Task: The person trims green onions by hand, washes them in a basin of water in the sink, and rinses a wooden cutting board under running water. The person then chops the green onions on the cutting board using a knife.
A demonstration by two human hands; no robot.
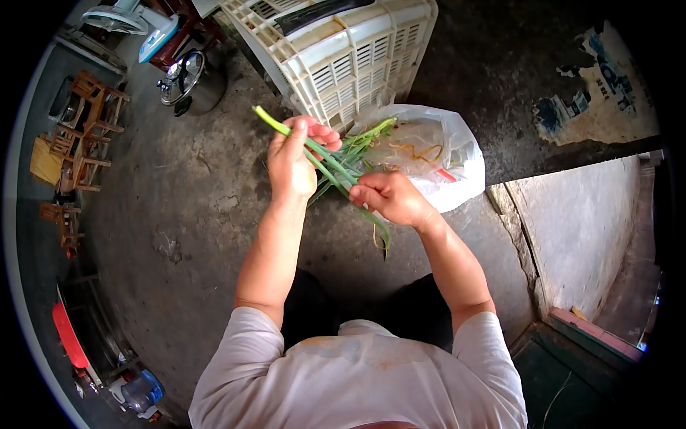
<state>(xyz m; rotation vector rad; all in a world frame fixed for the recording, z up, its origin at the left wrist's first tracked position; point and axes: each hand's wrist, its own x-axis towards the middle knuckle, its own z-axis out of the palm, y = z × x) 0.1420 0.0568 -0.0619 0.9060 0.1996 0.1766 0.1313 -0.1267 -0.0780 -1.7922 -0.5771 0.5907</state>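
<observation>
A long green onion (329, 174) slants across both of my hands, its pale end up at the left and its leafy end hanging down at the right. My left hand (294, 161) is closed on the stalk near the pale end, thumb on top. My right hand (389, 196) pinches the leaves lower down. Beyond and below my hands lie more green onions (368, 141), partly hidden, at the edge of a white plastic bag (468, 168). Inside the bag is some clear plastic with yellowish strands.
A white plastic crate (350, 64) stands just past the bag. To the left on the concrete floor (179, 207) are a metal pot (200, 82), a fan (118, 20) and small wooden chairs (89, 143). Torn paper (600, 93) lies on a dark surface at the right.
</observation>
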